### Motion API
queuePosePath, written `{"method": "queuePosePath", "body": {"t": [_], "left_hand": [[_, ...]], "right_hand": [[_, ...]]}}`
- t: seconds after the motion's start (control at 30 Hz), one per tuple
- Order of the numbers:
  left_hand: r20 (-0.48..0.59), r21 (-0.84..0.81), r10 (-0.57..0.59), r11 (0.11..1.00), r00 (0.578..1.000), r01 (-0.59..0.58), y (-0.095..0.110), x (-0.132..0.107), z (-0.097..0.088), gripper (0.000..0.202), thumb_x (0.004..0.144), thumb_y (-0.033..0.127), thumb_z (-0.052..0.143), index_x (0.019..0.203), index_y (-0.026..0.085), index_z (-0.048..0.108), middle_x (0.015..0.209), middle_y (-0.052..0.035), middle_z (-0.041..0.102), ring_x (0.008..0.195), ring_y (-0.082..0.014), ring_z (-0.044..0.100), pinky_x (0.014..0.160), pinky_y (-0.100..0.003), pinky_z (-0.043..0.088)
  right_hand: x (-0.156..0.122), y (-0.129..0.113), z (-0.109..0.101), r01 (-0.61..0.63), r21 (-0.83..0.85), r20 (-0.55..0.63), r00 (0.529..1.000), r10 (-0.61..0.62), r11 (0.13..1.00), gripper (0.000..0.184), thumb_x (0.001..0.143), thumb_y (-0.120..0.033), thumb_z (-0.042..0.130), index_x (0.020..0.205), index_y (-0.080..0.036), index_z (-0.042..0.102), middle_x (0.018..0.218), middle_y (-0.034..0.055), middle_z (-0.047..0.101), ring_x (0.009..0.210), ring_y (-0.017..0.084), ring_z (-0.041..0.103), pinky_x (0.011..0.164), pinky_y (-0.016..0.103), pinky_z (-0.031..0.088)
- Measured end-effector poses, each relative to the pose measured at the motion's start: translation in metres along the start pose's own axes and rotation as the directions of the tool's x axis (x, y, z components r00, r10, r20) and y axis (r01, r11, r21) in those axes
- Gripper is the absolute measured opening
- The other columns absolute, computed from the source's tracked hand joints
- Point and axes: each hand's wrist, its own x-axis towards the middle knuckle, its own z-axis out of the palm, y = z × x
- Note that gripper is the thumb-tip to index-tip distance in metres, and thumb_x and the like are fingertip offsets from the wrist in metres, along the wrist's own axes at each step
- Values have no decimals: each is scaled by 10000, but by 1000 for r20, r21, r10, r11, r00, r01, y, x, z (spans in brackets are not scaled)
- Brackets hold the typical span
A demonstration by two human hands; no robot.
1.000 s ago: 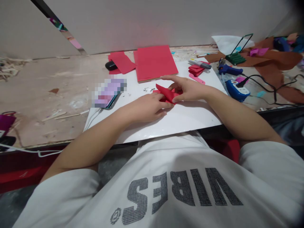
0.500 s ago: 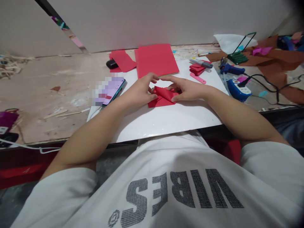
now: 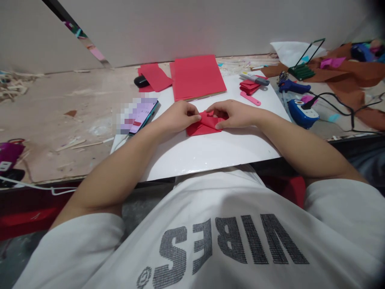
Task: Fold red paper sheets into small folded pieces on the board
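A small folded piece of red paper (image 3: 202,129) lies on the white board (image 3: 210,154) in front of me, with a flap of it raised in a slanting fold. My left hand (image 3: 182,116) pinches the paper's upper left side between thumb and bent fingers. On the other side, my right hand (image 3: 233,114) grips its right edge, thumb in front and fingers curled behind. Part of the paper is hidden by my fingers.
Large red sheets (image 3: 198,78) lie behind my hands. To the left is a phone (image 3: 142,114). On the right are a grey cutter (image 3: 255,79) over folded red papers, a pink strip-shaped tool (image 3: 250,98), a blue glue gun (image 3: 294,87) and a corded blue device (image 3: 302,114).
My left hand has lowered and its fingers have closed in on the paper. The raised flap now lies flatter. My right hand's fingers have curled in closer.
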Motion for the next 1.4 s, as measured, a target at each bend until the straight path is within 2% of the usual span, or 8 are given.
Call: {"method": "queuePosePath", "body": {"t": [0.3, 0.47, 0.63, 0.8, 0.93, 1.07, 1.3, 1.4], "left_hand": [[-57, -75, 4, 997, 998, -8, 4, -4, 4, 139, 1052, 332, 816, 988, 246, 904, 1105, -89, 913, 1007, -292, 787, 1054, -497, 655], [-89, -148, 19, 988, 996, -32, 1, -4, 12, 61, 1013, 272, 863, 1067, 244, 857, 1121, -89, 896, 1050, -306, 812, 1059, -511, 677], [-94, -310, -25, 951, 995, -5, -9, 0, 19, 559, 877, 185, 968, 1366, 270, 711, 1198, -69, 870, 1061, -273, 837, 943, -434, 684], [14, -27, 120, 992, 993, -120, -8, 3, 16, 171, 978, 349, 870, 1082, 218, 836, 1201, -127, 900, 1080, -327, 833, 1030, -509, 663], [192, 156, 392, 893, 900, -422, -3, 3, 16, 431, 1093, 404, 682, 1377, 218, 947, 1544, -156, 897, 1318, -400, 784, 1258, -581, 585], [248, 227, 392, 865, 886, -447, -7, 3, 18, 524, 1164, 479, 602, 1495, 244, 934, 1665, -162, 840, 1397, -425, 717, 1267, -598, 562], [312, 122, 325, 918, 893, -377, -8, 3, 10, 562, 1125, 615, 697, 1516, 286, 929, 1596, -145, 846, 1485, -453, 654, 1330, -638, 539], [276, -52, 288, 957, 917, -285, -9, 4, 6, 381, 1103, 539, 763, 1316, 282, 947, 1357, -121, 898, 1291, -381, 767, 1201, -562, 609]], "right_hand": [[0, -4, 4, 112, 5, -37, 993, -112, 994, 541, 871, -430, 932, 1382, -253, 907, 1374, 100, 928, 1197, 356, 806, 1070, 479, 607], [2, -1, 5, 110, 25, -15, 994, -109, 994, 226, 899, -371, 934, 973, -235, 769, 1305, 91, 900, 1111, 296, 746, 981, 418, 550], [1, -3, -1, 49, 10, 50, 998, -50, 999, 354, 944, -353, 958, 942, -258, 617, 1143, 25, 750, 970, 223, 623, 885, 374, 474], [0, -2, -5, 9, -19, 90, 996, -8, 1000, 437, 986, -369, 984, 953, -263, 562, 1028, -11, 621, 909, 196, 530, 853, 362, 418], [1, -1, -2, 38, 29, 88, 995, -41, 999, 444, 1004, -417, 990, 938, -256, 581, 1039, -2, 639, 959, 204, 559, 899, 368, 441], [0, -1, -1, 106, 52, 71, 991, -109, 993, 350, 996, -400, 948, 905, -240, 651, 1143, 33, 696, 1026, 226, 627, 968, 391, 488], [-1, -4, -3, 137, 62, 54, 989, -140, 989, 226, 1000, -375, 891, 868, -229, 780, 1223, 71, 762, 1037, 250, 664, 984, 422, 516], [0, -5, -2, 112, 50, 49, 992, -114, 992, 212, 1017, -341, 864, 860, -224, 783, 1152, 60, 739, 992, 232, 652, 958, 413, 500]]}}
